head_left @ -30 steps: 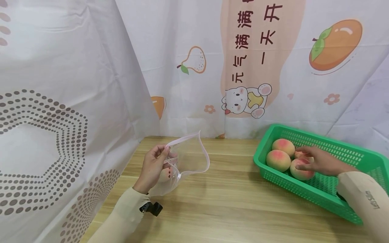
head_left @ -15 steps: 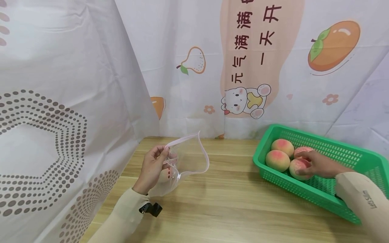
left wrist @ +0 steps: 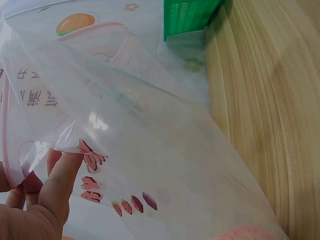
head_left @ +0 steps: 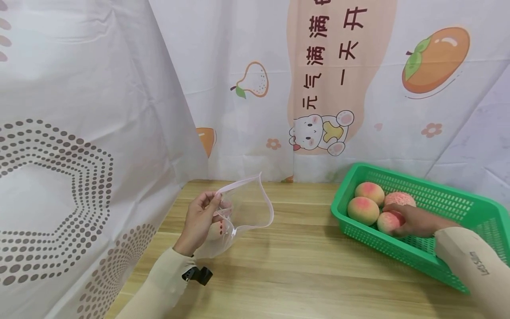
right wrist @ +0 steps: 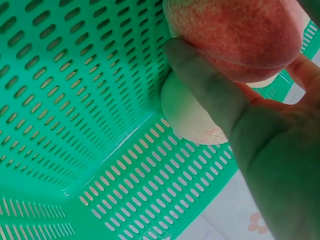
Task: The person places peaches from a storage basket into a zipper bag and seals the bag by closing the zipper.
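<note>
While a peach point(head_left: 387, 222) is clasped by the right hand point(head_left: 417, 220), the bag point(head_left: 250, 209), mouth facing right, is pinched well leftward by the left hand point(head_left: 198, 221).

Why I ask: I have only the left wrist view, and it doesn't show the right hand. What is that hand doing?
Observer: The right hand is gripping a peach.
Operator: I can see just a bit of a green basket. Is the hand in there?
Observer: Yes, it is reaching inside the basket.
Operator: Does anything else lie in it?
Observer: Three other peaches show there, grouped close to the one in the hand.
</note>
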`<action>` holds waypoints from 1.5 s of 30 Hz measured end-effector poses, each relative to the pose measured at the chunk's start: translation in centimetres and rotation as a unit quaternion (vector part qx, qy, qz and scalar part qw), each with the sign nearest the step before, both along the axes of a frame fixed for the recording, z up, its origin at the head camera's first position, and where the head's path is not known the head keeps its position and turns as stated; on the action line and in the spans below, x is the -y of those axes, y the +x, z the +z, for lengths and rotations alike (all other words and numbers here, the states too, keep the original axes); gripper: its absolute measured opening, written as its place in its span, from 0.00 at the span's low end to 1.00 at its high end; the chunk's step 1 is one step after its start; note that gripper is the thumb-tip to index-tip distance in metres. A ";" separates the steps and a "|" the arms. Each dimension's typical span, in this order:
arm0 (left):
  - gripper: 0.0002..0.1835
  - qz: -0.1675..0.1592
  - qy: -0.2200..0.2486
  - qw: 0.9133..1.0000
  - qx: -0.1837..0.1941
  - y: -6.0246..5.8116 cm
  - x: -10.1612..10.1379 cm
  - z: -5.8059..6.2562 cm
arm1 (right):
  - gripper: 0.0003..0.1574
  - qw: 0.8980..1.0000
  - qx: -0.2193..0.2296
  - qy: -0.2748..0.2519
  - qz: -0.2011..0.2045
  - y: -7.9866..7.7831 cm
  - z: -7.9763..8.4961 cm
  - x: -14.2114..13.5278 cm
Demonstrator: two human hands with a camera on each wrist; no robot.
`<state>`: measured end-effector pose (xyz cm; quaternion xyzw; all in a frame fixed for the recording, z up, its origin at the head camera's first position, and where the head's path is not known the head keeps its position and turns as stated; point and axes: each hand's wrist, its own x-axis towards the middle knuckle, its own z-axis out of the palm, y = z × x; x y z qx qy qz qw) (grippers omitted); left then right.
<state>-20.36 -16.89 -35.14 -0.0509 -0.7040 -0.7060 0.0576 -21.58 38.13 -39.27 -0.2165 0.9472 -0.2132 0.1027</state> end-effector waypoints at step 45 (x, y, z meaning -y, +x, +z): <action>0.12 0.001 -0.015 1.000 0.001 0.1 0.2 0.1 | 0.42 0.982 -0.175 -0.065 -0.026 1.1 1.6 -1.2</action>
